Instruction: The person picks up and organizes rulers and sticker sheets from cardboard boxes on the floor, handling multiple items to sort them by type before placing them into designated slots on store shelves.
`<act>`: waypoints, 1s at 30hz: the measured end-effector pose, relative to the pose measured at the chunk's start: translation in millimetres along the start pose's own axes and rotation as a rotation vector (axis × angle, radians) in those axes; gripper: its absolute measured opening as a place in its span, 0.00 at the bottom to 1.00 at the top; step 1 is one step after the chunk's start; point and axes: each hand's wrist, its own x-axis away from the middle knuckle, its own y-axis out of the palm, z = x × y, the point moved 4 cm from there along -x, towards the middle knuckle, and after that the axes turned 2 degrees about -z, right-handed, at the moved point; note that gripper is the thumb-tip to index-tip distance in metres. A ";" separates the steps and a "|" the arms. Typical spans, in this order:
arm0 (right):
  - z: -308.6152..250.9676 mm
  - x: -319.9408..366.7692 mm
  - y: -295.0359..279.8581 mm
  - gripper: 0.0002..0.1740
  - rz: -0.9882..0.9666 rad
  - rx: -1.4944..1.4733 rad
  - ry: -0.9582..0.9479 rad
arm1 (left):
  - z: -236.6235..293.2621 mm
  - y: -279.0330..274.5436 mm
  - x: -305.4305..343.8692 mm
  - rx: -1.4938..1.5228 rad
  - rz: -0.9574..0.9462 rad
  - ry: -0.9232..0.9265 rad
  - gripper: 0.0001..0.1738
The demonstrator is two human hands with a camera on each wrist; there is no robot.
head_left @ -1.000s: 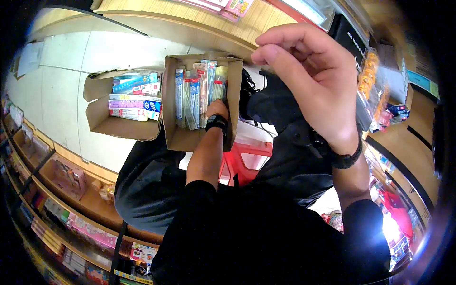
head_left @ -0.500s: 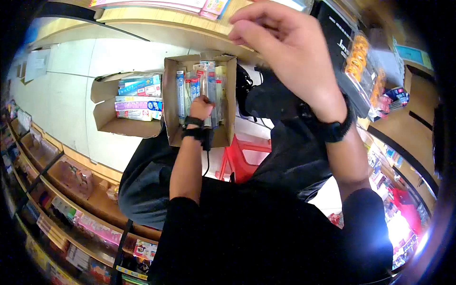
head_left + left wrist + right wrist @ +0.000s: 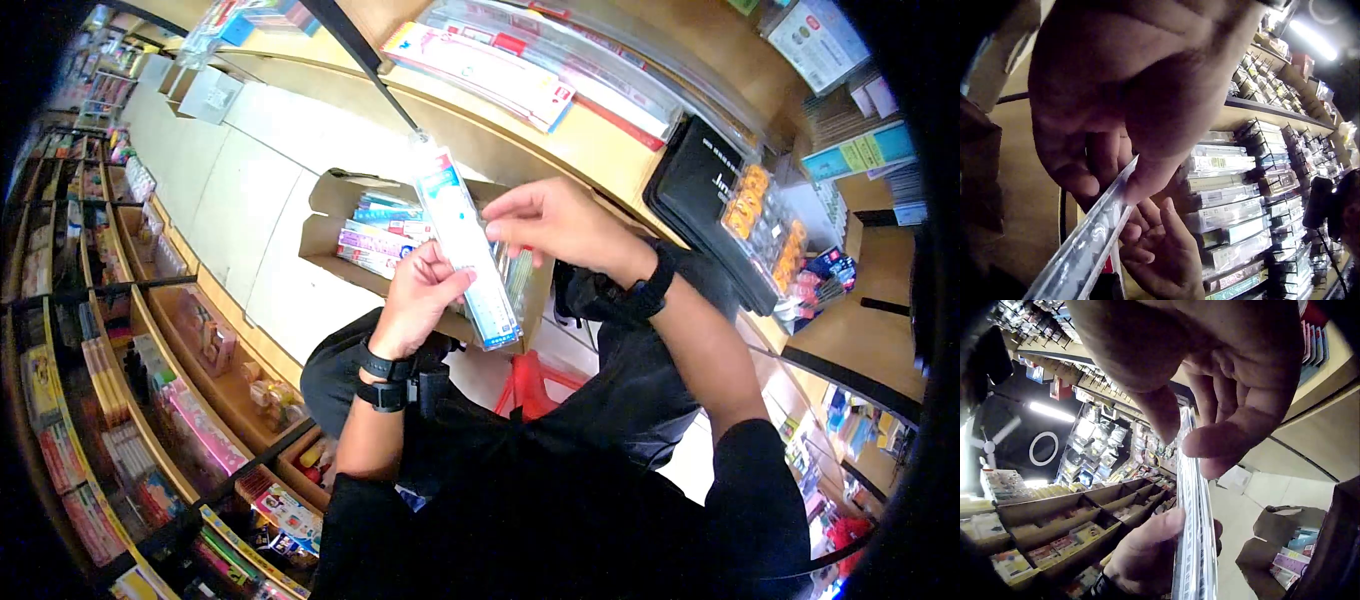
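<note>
While you are holding the long clear packet [image 3: 465, 245] up in front of you, above the two cardboard boxes, it is slanting with its blue-printed end away from you and its lower end toward your lap. Your left hand [image 3: 420, 295] is pinching it by its left edge, the thumb lying over the front; half a second ago that hand was reaching down among the packs in the nearer box. Your right hand [image 3: 560, 230] is now hovering at the packet's right edge, fingers loosely bent and thumb apart from them, whereas earlier it was hanging raised and larger in the view, well apart from your left. Whether its fingertips are touching the plastic, you cannot tell. Beneath the packet, the nearer box [image 3: 537, 305] is now being largely covered by your hands and the packet, though it was showing fully before. Just beside it, the other box [image 3: 323, 192] is holding blue, white and purple packs [image 3: 375, 240]. The red stool [image 3: 530, 388] is showing between your legs. Your view is turning too: the black case [image 3: 700, 190] is sitting on the shelf to the right, and more of the left-hand shelving [image 3: 150, 330] is showing.
</note>
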 end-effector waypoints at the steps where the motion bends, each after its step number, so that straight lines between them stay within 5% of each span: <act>1: 0.4 -1.3 5.6 0.16 -0.005 -0.016 0.004 | 0.5 2.3 3.2 0.022 0.005 0.020 0.09; 6: 11.0 -18.9 20.3 0.12 -0.004 -0.039 -0.026 | -0.8 5.5 3.3 -0.026 0.048 0.062 0.07; 8: 10.3 -23.3 20.8 0.09 0.004 -0.143 -0.035 | 2.5 8.1 2.1 0.110 0.090 0.131 0.13; 12: 3.3 -33.5 31.6 0.09 0.018 -0.252 -0.041 | 13.9 13.1 4.7 0.366 -0.080 0.019 0.17; 17: 19.4 -48.6 14.8 0.10 0.174 -0.261 -0.010 | 27.0 -20.1 9.9 0.151 0.065 0.035 0.23; 21: 118.4 -81.6 -4.1 0.07 0.257 -0.173 0.375 | 49.5 -82.2 35.9 0.379 0.461 0.245 0.15; 26: 317.2 -121.4 31.5 0.08 0.379 -0.065 0.699 | 49.0 -111.7 55.6 0.666 0.471 0.377 0.23; 28: 423.3 -140.4 46.2 0.15 0.129 0.766 0.343 | 48.9 -109.0 56.1 0.696 0.485 0.385 0.24; 29: 369.3 -122.5 57.2 0.21 0.457 0.416 0.778 | 48.5 -108.6 56.2 0.695 0.479 0.396 0.24; 30: 392.4 -125.7 66.1 0.22 0.475 0.396 0.786 | 47.9 -108.8 56.3 0.694 0.472 0.408 0.24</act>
